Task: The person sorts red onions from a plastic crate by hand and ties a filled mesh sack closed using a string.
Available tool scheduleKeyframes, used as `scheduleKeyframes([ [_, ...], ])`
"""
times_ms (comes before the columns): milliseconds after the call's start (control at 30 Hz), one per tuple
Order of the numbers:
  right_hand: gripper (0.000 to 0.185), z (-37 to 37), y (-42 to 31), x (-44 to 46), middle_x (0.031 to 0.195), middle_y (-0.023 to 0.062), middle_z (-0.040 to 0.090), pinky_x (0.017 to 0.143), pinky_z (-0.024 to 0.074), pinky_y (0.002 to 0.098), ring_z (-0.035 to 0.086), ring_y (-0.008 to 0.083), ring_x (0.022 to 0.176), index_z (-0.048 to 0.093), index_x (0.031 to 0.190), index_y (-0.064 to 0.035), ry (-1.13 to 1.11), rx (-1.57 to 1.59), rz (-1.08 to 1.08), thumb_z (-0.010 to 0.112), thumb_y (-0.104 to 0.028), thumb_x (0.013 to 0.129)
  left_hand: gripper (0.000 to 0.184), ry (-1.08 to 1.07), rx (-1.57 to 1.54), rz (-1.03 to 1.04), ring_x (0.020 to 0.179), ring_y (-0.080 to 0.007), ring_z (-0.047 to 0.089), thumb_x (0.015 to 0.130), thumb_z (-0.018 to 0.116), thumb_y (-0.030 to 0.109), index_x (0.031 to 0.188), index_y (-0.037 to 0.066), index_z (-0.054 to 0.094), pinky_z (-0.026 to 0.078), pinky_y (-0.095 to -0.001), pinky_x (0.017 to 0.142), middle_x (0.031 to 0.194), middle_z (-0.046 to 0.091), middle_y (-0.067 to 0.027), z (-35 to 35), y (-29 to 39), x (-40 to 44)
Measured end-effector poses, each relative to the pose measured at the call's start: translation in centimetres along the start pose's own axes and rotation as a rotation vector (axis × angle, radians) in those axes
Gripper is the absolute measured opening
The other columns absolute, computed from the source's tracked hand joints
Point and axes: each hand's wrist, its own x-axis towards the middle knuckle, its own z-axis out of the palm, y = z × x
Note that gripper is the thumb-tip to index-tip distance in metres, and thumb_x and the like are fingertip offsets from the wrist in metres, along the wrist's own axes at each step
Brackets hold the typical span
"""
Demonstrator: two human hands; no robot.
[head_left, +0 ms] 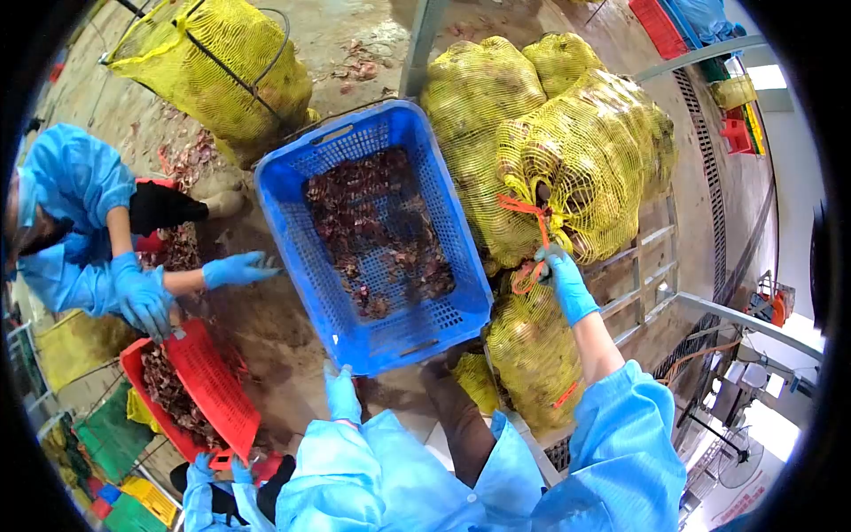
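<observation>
My gloved left hand [342, 395] is at the near left corner of a blue plastic crate [415, 348], its fingers closed at the rim. The crate is tilted, with dark reddish-brown shell-like pieces [368, 213] lying inside over its slatted bottom. To the right, my gloved right hand [564, 280] is closed around an orange-red tie cord [530, 275]. That cord is knotted at the gathered neck of a full yellow mesh sack [603, 151], which rests on other stuffed sacks. Dark lumps show through its netting.
At left, a co-worker's gloved hand [239, 269] reaches toward the crate; the other is over a red basket [213, 390]. Another person's hands [222, 465] touch that basket's near end. A yellow mesh bag [222, 66] hangs on a metal frame. Metal rails [651, 235] lie beyond the sacks.
</observation>
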Motion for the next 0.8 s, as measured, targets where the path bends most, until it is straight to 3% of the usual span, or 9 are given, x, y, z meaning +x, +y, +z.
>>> scheduleKeyframes([
  [100, 0.015, 0.4, 2.9, 0.5, 0.064, -0.0020, 0.052, 0.050, 0.0407, 0.0213, 0.048, 0.0072, 0.054, 0.055, 0.088, -0.0091, 0.038, -0.146, -0.193, 0.044, -0.018, 0.092, 0.056, 0.003, -0.002, 0.023, 0.103, -0.0198, 0.051, 0.084, 0.049, 0.000, 0.136, 0.001, 0.029, 0.039, -0.0287, 0.091, 0.120, 0.051, -0.0128, 2.4, 0.4, -0.9],
  [167, 0.016, 3.0, 3.8, 0.0, 0.071, -0.0001, 0.054, 0.051, 0.0422, 0.0223, 0.049, 0.0081, 0.055, 0.053, 0.087, -0.0072, 0.136, -0.149, -0.180, 0.042, -0.017, 0.093, 0.054, -0.033, 0.108, 0.030, 0.114, -0.0222, 0.045, 0.084, 0.049, 0.002, 0.134, -0.003, 0.029, 0.035, -0.0318, 0.097, 0.131, 0.041, -0.0138, 4.3, 2.4, -1.2],
  [233, 0.016, 5.2, 5.5, 0.4, 0.072, 0.0005, 0.053, 0.052, 0.0425, 0.0228, 0.049, 0.0084, 0.055, 0.052, 0.087, -0.0072, 0.194, -0.055, -0.180, 0.042, -0.018, 0.094, 0.057, 0.037, 0.449, 0.037, 0.115, -0.0256, 0.045, 0.084, 0.051, 0.011, 0.136, 0.000, 0.030, 0.033, -0.0300, 0.097, 0.131, 0.042, -0.0184, 6.1, 3.2, -0.8],
  [333, 0.014, 8.7, 5.8, 0.6, 0.068, 0.0007, 0.052, 0.051, 0.0407, 0.0228, 0.046, 0.0082, 0.054, 0.051, 0.088, -0.0075, 0.343, 0.028, -0.217, 0.042, -0.016, 0.094, 0.045, -0.221, 0.490, 0.308, 0.114, -0.0235, 0.048, 0.086, 0.047, 0.009, 0.130, 0.001, 0.040, 0.035, -0.0296, 0.097, 0.128, 0.047, -0.0158, 8.9, 3.2, 1.2],
  [433, 0.014, 10.4, 6.2, 1.0, 0.067, 0.0004, 0.051, 0.049, 0.0386, 0.0224, 0.045, 0.0080, 0.053, 0.051, 0.087, -0.0074, 0.368, 0.196, -0.270, 0.042, -0.016, 0.094, 0.036, -0.558, 0.452, 0.328, 0.109, -0.0181, 0.053, 0.089, 0.044, 0.004, 0.124, 0.001, 0.048, 0.037, -0.0273, 0.097, 0.120, 0.055, -0.0108, 18.6, 10.8, -1.2],
  [500, 0.014, 10.7, 5.6, 0.7, 0.071, 0.0010, 0.054, 0.053, 0.0423, 0.0266, 0.049, 0.0116, 0.058, 0.052, 0.091, -0.0052, 0.415, 0.121, -0.257, 0.045, -0.017, 0.092, 0.034, -0.688, 0.581, 0.561, 0.105, -0.0195, 0.056, 0.088, 0.047, 0.007, 0.121, 0.002, 0.051, 0.040, -0.0274, 0.093, 0.115, 0.058, -0.0122, 25.0, 12.4, -1.8],
  [633, 0.024, 11.1, 5.4, 0.6, 0.088, 0.0138, 0.063, 0.074, 0.0466, 0.0351, 0.059, 0.0253, 0.078, 0.057, 0.100, -0.0015, 0.512, -0.019, -0.217, 0.047, -0.021, 0.088, 0.042, -0.615, 1.003, 0.716, 0.102, -0.0322, 0.056, 0.085, 0.053, 0.029, 0.118, 0.004, 0.053, 0.044, -0.0343, 0.087, 0.109, 0.059, -0.0188, 36.2, 12.1, -2.9],
  [700, 0.026, 11.1, 10.6, 2.8, 0.095, 0.0184, 0.062, 0.078, 0.0457, 0.0351, 0.060, 0.0270, 0.086, 0.057, 0.105, -0.0023, 0.468, 0.339, -0.206, 0.049, -0.020, 0.087, 0.044, -0.586, 1.113, 0.610, 0.096, -0.0393, 0.057, 0.085, 0.052, 0.037, 0.106, -0.001, 0.056, 0.046, -0.0405, 0.080, 0.101, 0.060, -0.0246, 39.8, 9.4, -2.3],
  [800, 0.029, 7.0, 9.1, -1.1, 0.099, 0.0174, 0.061, 0.081, 0.0447, 0.0332, 0.058, 0.0236, 0.089, 0.057, 0.110, -0.0035, 0.513, 0.073, -0.289, 0.050, -0.015, 0.085, 0.022, -0.811, 0.433, 0.171, 0.071, -0.0210, 0.050, 0.087, 0.048, 0.016, 0.100, 0.000, 0.056, 0.040, -0.0334, 0.063, 0.080, 0.057, -0.0104, 40.3, 3.8, 3.0],
])
